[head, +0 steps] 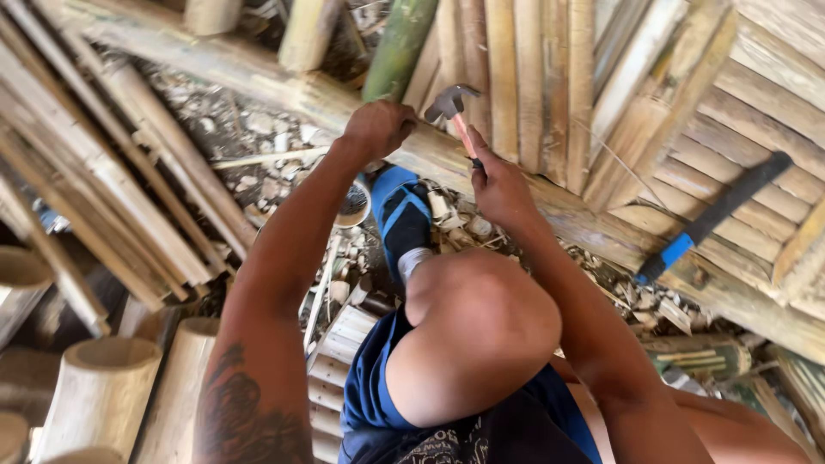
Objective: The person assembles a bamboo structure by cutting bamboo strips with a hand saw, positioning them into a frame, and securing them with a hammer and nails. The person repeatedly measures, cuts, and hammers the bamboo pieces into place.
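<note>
Bamboo slats (516,69) mostly laid across the pole (258,73), right hand (498,185) gripping the hammer (453,107) mid-frame, left hand (378,127) clenched on the pole, more nailing left I'd guess.

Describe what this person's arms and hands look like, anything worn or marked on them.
Both arms are bare, with no sleeves showing over them, and no gloves, watch or rings are visible. The left hand and right hand are uncovered. The left arm carries a dark tattoo on its upper part, near the bottom edge of the view. The right arm shows no markings.
</note>
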